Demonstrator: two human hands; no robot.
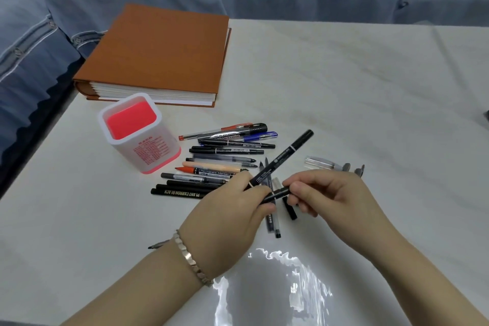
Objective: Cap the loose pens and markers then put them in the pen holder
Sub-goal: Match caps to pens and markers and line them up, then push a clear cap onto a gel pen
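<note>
Left hand (232, 209) grips the black marker (280, 164); right hand (328, 193) fingers (296, 189) pinch its near cap (277, 193); a skewed push could jam it; pen holder (137, 132) waits at 10 o'clock.

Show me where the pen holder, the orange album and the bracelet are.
pen holder (148, 151): head view, on its white front wall with red print.
orange album (158, 50): head view, on the middle of its cover.
bracelet (189, 257): head view, on the links across the left wrist.
</note>
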